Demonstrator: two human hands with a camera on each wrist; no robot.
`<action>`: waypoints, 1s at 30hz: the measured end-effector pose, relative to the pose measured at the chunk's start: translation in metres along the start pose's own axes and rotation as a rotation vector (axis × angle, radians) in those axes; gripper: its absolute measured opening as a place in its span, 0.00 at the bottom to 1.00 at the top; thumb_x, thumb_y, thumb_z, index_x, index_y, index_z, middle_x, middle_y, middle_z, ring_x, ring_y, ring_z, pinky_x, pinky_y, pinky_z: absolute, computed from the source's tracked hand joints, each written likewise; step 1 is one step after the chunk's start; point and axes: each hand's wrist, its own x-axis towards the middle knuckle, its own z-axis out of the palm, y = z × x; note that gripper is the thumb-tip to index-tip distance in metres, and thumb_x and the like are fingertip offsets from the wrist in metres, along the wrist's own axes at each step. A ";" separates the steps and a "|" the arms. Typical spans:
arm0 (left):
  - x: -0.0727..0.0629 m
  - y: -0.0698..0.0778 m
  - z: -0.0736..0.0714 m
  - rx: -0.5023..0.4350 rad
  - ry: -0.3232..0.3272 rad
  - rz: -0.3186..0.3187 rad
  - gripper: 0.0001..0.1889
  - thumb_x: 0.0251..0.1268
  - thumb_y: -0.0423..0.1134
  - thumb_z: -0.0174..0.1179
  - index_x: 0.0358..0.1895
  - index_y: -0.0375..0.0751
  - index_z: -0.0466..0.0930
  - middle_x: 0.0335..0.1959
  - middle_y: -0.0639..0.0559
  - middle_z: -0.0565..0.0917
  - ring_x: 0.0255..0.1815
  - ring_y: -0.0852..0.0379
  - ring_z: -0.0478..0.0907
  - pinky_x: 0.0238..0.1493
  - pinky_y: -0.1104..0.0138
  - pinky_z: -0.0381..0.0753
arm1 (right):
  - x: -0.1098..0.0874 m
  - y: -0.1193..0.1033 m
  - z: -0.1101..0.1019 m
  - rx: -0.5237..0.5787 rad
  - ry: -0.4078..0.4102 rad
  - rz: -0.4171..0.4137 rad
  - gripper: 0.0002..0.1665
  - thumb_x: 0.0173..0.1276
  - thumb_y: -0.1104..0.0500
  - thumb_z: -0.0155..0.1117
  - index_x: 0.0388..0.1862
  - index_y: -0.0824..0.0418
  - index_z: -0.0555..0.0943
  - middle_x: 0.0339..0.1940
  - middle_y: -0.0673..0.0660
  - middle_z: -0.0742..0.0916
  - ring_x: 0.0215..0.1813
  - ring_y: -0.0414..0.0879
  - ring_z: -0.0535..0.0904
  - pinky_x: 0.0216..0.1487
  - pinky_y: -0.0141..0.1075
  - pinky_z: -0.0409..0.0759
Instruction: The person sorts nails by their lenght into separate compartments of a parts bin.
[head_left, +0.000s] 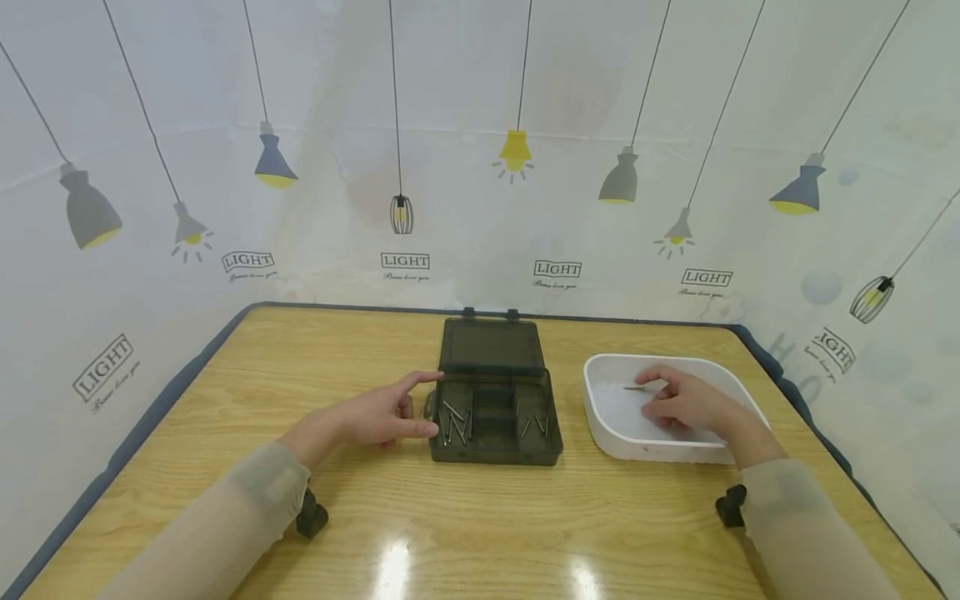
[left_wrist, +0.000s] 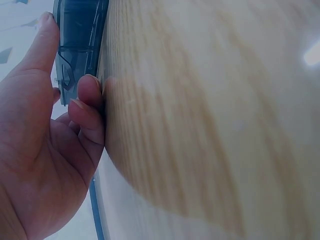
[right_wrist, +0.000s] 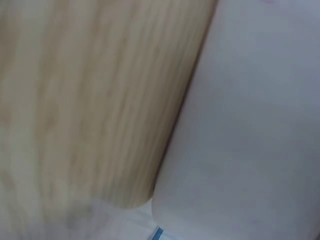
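Note:
A dark, see-through plastic box [head_left: 495, 452] lies on the table with its lid [head_left: 491, 346] open toward the back. Several thin metal nails or screws [head_left: 454, 423] lie in its left compartment, and a few more [head_left: 534, 425] in the right one. My left hand [head_left: 378, 414] rests its extended index finger and thumb against the box's left side, the other fingers bent. Inside a white tray [head_left: 611, 446] is my right hand [head_left: 686, 402], its index fingertip right at one thin metal piece [head_left: 633, 387], the thumb apart from it. The right wrist view shows the tray's outer wall [right_wrist: 235, 125], not the hand.
The wooden table [head_left: 480, 521] has a dark blue edge along the back and sides. A light curtain [head_left: 465, 83] printed with lamps hangs behind it. A gap of bare wood separates box and tray.

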 end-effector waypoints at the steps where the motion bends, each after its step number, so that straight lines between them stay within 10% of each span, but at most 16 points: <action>1: 0.000 0.000 0.000 -0.004 0.000 -0.003 0.50 0.75 0.60 0.70 0.91 0.65 0.47 0.36 0.47 0.84 0.25 0.53 0.78 0.32 0.60 0.81 | 0.000 0.001 0.000 0.001 -0.003 -0.001 0.31 0.79 0.57 0.72 0.75 0.61 0.73 0.35 0.56 0.85 0.36 0.48 0.80 0.38 0.39 0.81; 30: -0.001 0.002 0.000 -0.013 -0.004 0.000 0.51 0.76 0.59 0.71 0.91 0.64 0.48 0.35 0.47 0.82 0.26 0.53 0.78 0.33 0.59 0.83 | 0.002 0.002 0.005 -0.070 0.032 0.046 0.15 0.79 0.53 0.72 0.54 0.61 0.82 0.35 0.53 0.84 0.37 0.47 0.80 0.39 0.37 0.80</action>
